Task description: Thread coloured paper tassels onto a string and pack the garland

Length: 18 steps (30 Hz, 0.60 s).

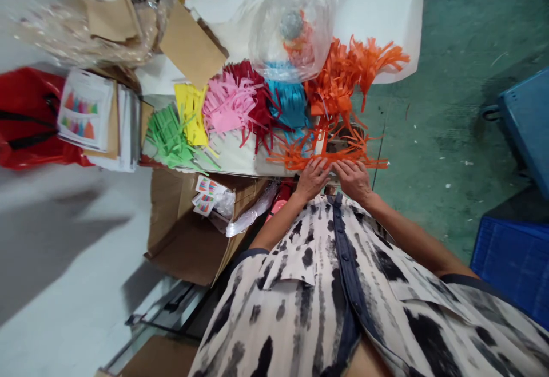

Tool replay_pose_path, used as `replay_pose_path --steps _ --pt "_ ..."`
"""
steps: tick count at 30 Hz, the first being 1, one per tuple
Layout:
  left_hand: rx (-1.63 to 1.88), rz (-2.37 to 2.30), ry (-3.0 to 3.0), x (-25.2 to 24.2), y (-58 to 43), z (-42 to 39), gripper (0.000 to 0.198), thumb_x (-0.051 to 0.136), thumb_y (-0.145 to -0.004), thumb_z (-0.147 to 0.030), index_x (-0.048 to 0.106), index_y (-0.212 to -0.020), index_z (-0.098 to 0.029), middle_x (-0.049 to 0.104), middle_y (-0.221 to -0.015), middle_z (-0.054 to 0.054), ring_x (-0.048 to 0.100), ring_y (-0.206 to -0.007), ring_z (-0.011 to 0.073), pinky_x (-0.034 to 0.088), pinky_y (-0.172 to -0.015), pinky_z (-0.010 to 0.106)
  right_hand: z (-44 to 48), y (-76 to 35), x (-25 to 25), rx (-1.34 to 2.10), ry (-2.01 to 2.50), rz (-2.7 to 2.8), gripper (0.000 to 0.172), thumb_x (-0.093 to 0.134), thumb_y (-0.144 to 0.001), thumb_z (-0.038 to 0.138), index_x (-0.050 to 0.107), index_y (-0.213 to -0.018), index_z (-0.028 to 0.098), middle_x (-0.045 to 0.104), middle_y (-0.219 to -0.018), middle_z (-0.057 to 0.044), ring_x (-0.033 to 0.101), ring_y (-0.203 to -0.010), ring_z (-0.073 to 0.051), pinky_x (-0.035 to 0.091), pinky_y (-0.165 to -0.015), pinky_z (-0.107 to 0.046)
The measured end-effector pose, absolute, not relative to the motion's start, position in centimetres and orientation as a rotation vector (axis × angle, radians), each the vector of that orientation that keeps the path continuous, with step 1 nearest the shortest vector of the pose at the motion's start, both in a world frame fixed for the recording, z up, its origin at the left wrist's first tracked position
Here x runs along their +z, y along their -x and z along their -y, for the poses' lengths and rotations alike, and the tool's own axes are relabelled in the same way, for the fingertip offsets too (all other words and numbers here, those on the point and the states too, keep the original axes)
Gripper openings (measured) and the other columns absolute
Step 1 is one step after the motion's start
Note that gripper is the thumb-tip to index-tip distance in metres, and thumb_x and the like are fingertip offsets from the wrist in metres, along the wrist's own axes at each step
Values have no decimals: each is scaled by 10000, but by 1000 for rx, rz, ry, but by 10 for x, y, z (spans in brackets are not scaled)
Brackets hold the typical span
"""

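An orange paper tassel (pixel 295 158), with fringes spreading to both sides, lies along the near edge of the table. My left hand (pixel 314 178) and my right hand (pixel 352 179) sit side by side at its middle, fingers bent and pressed together on the paper. The thumbs and the part under the fingers are hidden. Just beyond lies a heap of orange fringed paper (pixel 337 82). To its left are blue (pixel 288 105), dark red (pixel 262 115), pink (pixel 229 102), yellow (pixel 191 115) and green fringed paper (pixel 169 135) bundles.
A clear plastic bag (pixel 295 28) with a grey ball of material stands behind the bundles. Printed cards (pixel 86 111) and a red bag (pixel 32 114) are at the left. Below the table sits an open cardboard box (pixel 174 245). Blue crates (pixel 512 268) stand on the floor at right.
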<state>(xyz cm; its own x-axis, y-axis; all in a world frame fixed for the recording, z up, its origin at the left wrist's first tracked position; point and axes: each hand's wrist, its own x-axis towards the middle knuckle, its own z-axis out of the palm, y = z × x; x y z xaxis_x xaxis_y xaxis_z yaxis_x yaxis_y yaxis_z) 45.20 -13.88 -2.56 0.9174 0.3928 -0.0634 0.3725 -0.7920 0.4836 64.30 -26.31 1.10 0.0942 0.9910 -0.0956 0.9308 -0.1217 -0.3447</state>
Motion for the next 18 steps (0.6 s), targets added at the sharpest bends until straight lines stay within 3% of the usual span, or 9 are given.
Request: replay_pose_path --steps 4,7,12,14,16,18 --pt "67 -462 -2631 -28 -440 130 587 532 -1119 -396 515 -1683 -238 491 -1755 124 416 -1681 309 361 -1398 575 275 -651 -9 441 2151 1945 577 496 -1035 145 643 -1585 235 688 -1568 -106 629 -1404 -321 261 -1224 -527" --pt "91 -457 -2625 -23 -410 112 534 532 -1118 -359 567 -1645 -284 512 -1745 95 405 -1688 299 352 -1394 595 274 -656 -11 380 2156 1947 508 499 -1051 151 702 -1505 257 704 -1553 -71 641 -1373 -312 190 -1256 -546" --pt "243 -745 -2563 -4 -365 84 318 646 -1060 -378 819 -1314 -297 633 -1626 120 504 -1606 334 404 -1335 646 263 -652 0 298 2216 1968 377 511 -1070 180 762 -1346 242 768 -1457 -69 606 -1376 -309 171 -1225 -538" --pt "314 -794 -2549 0 -374 87 276 647 -1059 -364 843 -1227 -267 719 -1477 134 594 -1494 323 477 -1281 592 257 -649 4 297 2230 1971 331 538 -1047 176 776 -1267 240 786 -1408 -81 588 -1374 -315 193 -1194 -528" --pt "302 -657 -2553 1 -399 97 306 593 -1082 -297 814 -1288 -248 769 -1336 126 664 -1367 284 537 -1218 503 251 -649 8 295 2233 1984 281 541 -1035 171 777 -1173 231 802 -1336 -94 562 -1389 -321 196 -1174 -518" --pt "239 -517 -2566 -1 -430 110 368 547 -1079 -208 761 -1378 -216 759 -1353 129 670 -1336 274 545 -1202 463 245 -650 11 294 2230 2011 257 518 -1044 174 764 -1107 219 806 -1260 -109 531 -1413 -324 179 -1171 -518"
